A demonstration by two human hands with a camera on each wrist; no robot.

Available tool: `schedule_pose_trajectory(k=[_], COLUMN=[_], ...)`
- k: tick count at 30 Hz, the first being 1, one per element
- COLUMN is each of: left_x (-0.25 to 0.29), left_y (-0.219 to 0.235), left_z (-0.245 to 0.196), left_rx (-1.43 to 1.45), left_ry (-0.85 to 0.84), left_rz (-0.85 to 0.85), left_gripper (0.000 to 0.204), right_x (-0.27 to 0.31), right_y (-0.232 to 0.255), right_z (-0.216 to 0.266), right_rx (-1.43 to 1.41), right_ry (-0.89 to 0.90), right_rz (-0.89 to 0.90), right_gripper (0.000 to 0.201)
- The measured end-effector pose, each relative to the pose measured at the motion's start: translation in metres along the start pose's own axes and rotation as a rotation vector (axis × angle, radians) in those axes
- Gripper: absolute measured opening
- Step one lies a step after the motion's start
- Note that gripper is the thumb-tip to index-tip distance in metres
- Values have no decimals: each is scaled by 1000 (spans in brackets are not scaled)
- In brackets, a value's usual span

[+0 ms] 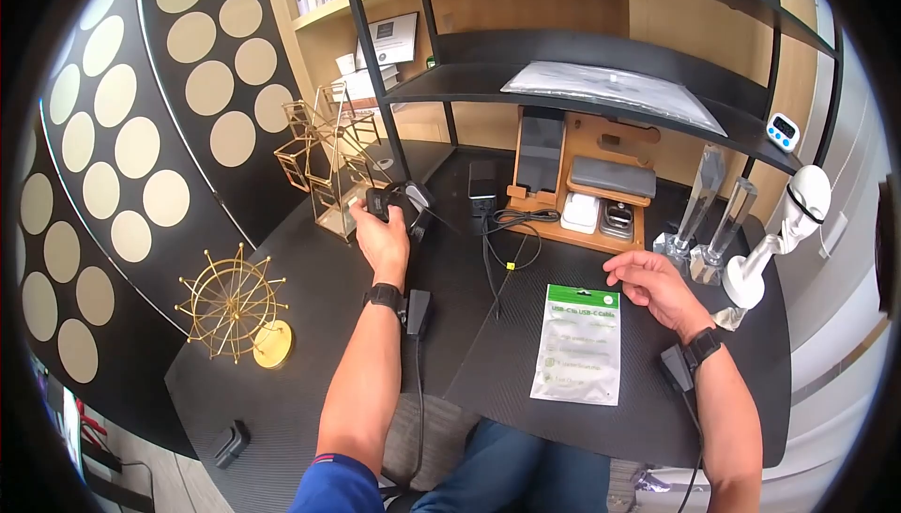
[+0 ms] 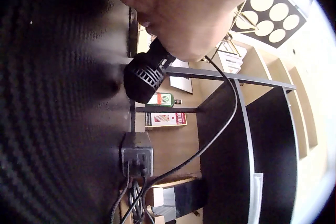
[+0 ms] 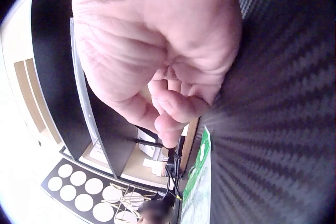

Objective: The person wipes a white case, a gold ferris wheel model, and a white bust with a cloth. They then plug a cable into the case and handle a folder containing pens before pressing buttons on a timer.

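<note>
My left hand (image 1: 382, 248) grips a black device with a slotted vent (image 2: 146, 78) at the left middle of the desk, beside a gold geometric ornament (image 1: 324, 161). In the left wrist view the palm heel covers much of the device, so its exact kind is hidden. My right hand (image 1: 654, 290) rests on the right side with fingers loosely curled and nothing in them. Just left of it lies a green and white USB-C cable packet (image 1: 579, 355), flat on the black desk (image 1: 488, 363). The packet's green edge (image 3: 202, 153) shows past the fingers in the right wrist view.
Behind the packet stand a wooden dock (image 1: 572, 222), a black charger block (image 1: 481, 184) and coiled cables (image 1: 526, 220). Crystal trophies (image 1: 699, 203) and a white lamp-like object (image 1: 802, 213) line the right. A gold wheel (image 1: 233, 302) stands left; a black shelf (image 1: 469, 86) overhangs the back.
</note>
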State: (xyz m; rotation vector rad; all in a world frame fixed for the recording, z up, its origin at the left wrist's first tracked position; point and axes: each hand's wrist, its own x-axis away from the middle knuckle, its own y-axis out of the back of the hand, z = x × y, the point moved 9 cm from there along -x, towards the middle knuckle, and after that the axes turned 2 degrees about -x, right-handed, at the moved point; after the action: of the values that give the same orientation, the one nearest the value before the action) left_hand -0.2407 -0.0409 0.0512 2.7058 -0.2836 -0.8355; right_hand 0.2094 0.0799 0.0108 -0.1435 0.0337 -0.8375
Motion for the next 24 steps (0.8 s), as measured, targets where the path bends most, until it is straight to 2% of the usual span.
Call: schedule_pose_trajectory(k=[5,8,11,14,21,24], left_x=[1,0,-1,6,-2,-4], left_y=[6,4,-10,-23,-37,-47], left_z=[-10,-8,5,19,36,47], left_rx=[5,136,151,31,28,104], left_ry=[-89,-97,-16,142,127,205], left_rz=[-82,-85,13,226,187,235], left_gripper=[57,56,58,75,72,69], right_x=[0,-1,-1,-1,0,0], right_y=[1,2,1,0,1,0], right_z=[-1,-1,-2,1,-1,0], right_rx=[-1,1,-1,2,15,24], right_ry=[0,2,4,0,-14,-7], right_rz=[2,9,13,8,-15,-10], right_gripper=[20,20,20,20,20,20])
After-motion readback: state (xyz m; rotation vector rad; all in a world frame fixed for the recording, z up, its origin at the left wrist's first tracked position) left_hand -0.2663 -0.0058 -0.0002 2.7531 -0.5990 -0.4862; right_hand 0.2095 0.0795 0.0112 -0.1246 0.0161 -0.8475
